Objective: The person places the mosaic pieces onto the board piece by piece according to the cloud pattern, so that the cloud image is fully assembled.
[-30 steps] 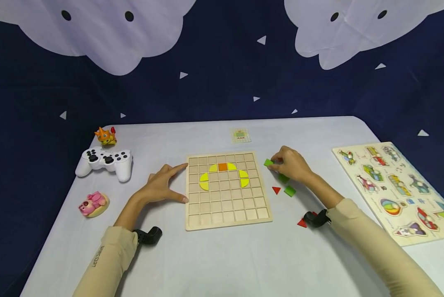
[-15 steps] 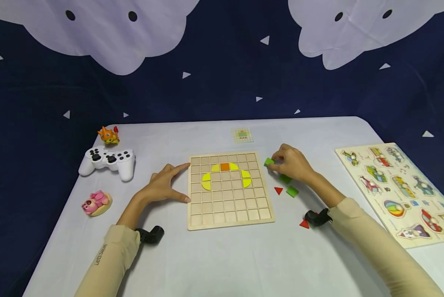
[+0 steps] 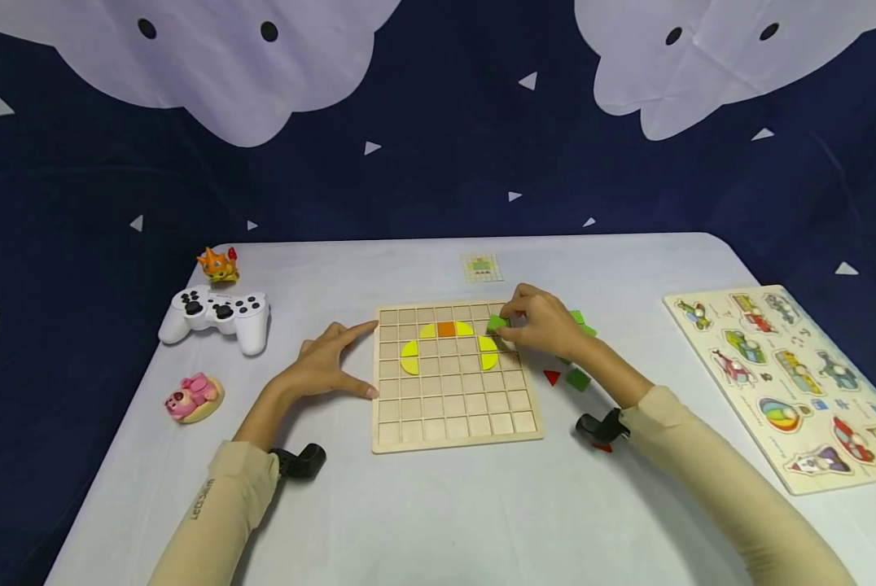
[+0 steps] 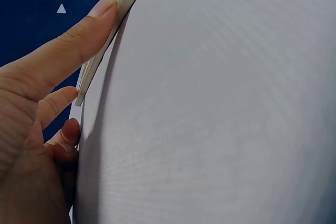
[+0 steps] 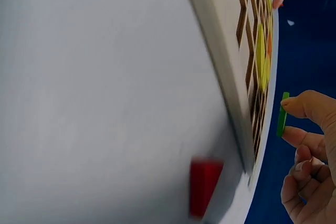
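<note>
A wooden grid board (image 3: 438, 411) lies in the middle of the table, with yellow quarter-round pieces (image 3: 488, 353) and an orange square (image 3: 446, 329) in its upper cells. At its left edge, my left hand (image 3: 321, 365) rests with thumb and index finger spread, both tips touching the side. The left wrist view shows that thumb (image 4: 79, 40) against the board's rim. My right hand (image 3: 544, 321) pinches a green square tile (image 3: 497, 323) between thumb and index finger, over the board's upper right corner. In the right wrist view the green tile (image 5: 283, 115) is held edge-on.
Right of the board lie more green tiles (image 3: 578, 379) and red triangles (image 3: 551, 377), some partly hidden by my right arm. A small pattern card (image 3: 482, 268) is behind the board. A picture puzzle (image 3: 782, 382) lies far right; a game controller (image 3: 218, 316) and two figurines (image 3: 193, 398) stand left.
My right hand has picked up the green tile from beside the board and carried it left over the board's upper right corner. The left hand keeps its place at the edge.
</note>
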The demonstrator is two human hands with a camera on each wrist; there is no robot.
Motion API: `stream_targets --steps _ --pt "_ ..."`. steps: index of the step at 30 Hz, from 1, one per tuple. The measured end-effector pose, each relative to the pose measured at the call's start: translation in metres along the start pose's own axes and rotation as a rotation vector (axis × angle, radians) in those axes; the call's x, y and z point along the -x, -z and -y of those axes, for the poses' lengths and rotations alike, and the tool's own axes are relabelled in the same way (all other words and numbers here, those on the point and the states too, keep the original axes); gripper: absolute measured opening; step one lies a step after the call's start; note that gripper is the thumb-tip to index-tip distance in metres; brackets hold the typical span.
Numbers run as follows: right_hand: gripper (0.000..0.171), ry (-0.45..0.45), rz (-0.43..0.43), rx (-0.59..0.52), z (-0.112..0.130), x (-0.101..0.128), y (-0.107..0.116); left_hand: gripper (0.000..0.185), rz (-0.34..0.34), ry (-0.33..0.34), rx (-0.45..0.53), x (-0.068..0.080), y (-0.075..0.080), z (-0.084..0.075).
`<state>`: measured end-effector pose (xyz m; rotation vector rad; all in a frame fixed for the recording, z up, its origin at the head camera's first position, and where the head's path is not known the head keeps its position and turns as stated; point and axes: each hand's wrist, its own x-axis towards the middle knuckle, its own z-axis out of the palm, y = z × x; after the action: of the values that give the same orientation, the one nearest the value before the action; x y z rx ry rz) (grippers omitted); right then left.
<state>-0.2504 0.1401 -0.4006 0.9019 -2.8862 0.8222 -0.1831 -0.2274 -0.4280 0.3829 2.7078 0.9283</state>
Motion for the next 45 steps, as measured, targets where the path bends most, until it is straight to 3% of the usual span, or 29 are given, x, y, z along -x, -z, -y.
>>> stream_targets --steps 18,34,40,45 --pt "0.024 0.140 0.071 -0.052 0.037 -0.016 -0.029 0.113 0.004 0.012 0.016 -0.001 0.000 -0.002" --pt "0.021 0.267 0.137 0.055 0.061 -0.031 -0.045 0.112 -0.001 0.014 0.028 -0.001 -0.001 0.001" --pt "0.016 0.265 0.127 0.023 0.062 -0.033 -0.047 0.112 -0.007 0.010 0.026 0.000 0.000 0.001" --pt "0.012 0.229 0.167 -0.004 0.066 -0.035 -0.051 0.111 -0.006 0.011 0.028 0.000 -0.001 0.002"
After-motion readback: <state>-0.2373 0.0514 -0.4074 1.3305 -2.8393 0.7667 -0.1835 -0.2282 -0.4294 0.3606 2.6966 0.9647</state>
